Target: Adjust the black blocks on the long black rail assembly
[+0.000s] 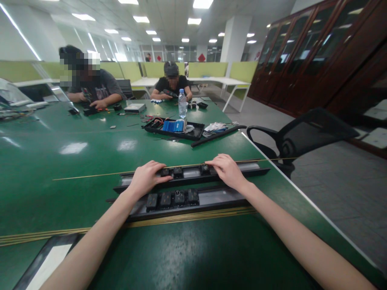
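A long, thin brass rod (90,176) runs across the far edge of a dark rail with a pale inside (191,172). Black blocks (178,172) sit along this rail. My left hand (148,177) is closed over the rail's left part, thumb on the near side and fingers beyond, with a black block (165,172) between them. My right hand (225,169) is bent over the rail, its fingertips pinched at the rod, beside another black block (205,169); its thumb is largely hidden. Nearer me, a second rail (220,196) carries a row of several black blocks (165,199).
More brass rods (193,217) lie along the near rail. Farther off are a black tray (198,131) with a blue item, a water bottle (182,104), gloves (215,128) and a black strip (217,136). Two people work across the green table (90,161). A chair (308,133) stands right.
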Motion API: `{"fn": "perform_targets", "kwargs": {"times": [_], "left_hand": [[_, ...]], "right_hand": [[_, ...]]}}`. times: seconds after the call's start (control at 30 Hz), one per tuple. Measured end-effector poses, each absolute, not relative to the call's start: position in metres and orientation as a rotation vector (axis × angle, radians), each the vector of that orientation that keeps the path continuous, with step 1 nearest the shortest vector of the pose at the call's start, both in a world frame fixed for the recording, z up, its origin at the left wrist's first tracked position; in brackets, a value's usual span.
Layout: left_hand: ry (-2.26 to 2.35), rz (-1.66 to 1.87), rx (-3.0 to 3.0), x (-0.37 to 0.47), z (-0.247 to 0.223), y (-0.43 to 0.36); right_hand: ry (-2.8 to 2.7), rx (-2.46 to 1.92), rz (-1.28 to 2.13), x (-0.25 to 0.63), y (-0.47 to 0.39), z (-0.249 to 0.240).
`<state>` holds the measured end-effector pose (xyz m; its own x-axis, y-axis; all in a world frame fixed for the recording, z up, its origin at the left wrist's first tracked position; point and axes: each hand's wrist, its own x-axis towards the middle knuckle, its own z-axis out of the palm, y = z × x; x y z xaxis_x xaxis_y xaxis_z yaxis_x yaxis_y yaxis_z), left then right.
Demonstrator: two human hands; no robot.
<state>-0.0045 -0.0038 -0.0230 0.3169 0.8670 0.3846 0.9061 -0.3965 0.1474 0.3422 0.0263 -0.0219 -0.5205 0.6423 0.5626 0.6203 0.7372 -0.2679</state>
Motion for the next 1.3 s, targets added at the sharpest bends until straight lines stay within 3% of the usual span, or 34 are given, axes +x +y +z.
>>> {"fn": "perform_targets", "kwargs": {"times": [0.37,1.3], "left_hand": [[-1.662,-0.641,-2.516,-0.008,-0.026,0.0],[-1.645,-0.657,-2.524,-0.01,-0.027,0.001]], "right_hand": [[-2.225,-0.966,0.183,0.347,0.031,-0.024],[-2.265,-1.027,0.172,0.354,0.035,-0.015]]}}
